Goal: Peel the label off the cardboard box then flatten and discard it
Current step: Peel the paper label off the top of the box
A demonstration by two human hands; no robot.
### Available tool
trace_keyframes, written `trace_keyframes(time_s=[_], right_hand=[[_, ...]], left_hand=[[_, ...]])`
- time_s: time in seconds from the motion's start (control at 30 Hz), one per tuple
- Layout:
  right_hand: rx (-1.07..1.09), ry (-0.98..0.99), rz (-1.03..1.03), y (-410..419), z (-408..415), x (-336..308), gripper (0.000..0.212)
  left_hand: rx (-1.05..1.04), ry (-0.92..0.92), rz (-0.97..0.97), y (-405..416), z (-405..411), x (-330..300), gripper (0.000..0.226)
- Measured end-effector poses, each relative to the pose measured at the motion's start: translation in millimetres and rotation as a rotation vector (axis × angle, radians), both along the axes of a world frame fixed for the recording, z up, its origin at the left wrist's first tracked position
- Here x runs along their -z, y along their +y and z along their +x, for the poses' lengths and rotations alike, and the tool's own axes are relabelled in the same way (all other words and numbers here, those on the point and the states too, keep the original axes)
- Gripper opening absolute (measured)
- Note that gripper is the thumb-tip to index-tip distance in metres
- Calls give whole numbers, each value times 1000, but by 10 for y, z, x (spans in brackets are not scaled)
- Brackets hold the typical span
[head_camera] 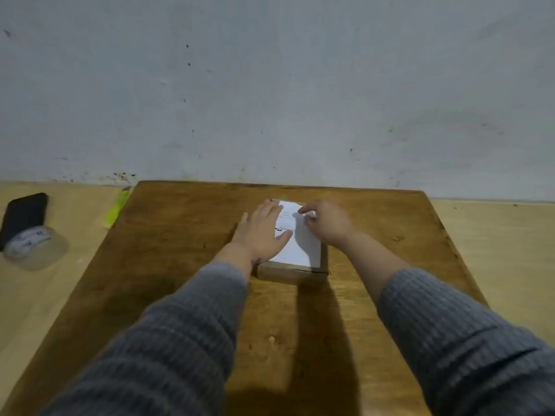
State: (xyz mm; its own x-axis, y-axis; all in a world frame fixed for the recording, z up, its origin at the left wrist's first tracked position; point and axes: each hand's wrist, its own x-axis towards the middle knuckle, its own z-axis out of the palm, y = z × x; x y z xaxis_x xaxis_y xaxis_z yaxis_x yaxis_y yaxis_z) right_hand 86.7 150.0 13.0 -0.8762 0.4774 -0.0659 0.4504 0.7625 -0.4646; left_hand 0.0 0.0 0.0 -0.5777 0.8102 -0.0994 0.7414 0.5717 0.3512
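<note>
From the head camera, both arms reach forward over a brown wooden desk, each in a grey ribbed knit sleeve pushed back a little from the wrist. The left hand lies palm down and flat on the left part of the box top, its fingers stretched out and slightly apart, the thumb angled across the label. The right hand is raised at the wrist and curled over the far right edge of the label, its fingers bent and drawn close together at the paper; whether they actually pinch the edge cannot be told from here.

The cardboard box is small, low and rectangular, plain brown, standing flat near the far middle of the desk. A white paper label with faint dark print covers most of its top and lies flat on it.

The desk surface is worn and scuffed, darker than the pale wooden surface around it. On that paler surface to the left lie a roll of clear tape, round and glossy, a dark flat phone just behind and touching it, and a yellow-green marker beside the desk's far left corner. Behind stands a grey-white wall, rough and speckled with dark marks.
</note>
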Motion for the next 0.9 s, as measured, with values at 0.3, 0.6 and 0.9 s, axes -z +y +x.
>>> trace_keyframes(time_s=[0.3, 0.6, 0.9], right_hand=[[120, 95, 108, 74, -335, 293, 27], [214, 192, 68, 46, -419, 361, 13], [192, 212, -6, 44, -417, 332, 11]], left_hand=[[65, 71, -8, 85, -251, 347, 75], [55, 74, 6, 85, -232, 429, 75], [40, 119, -8, 99, -208, 407, 75]])
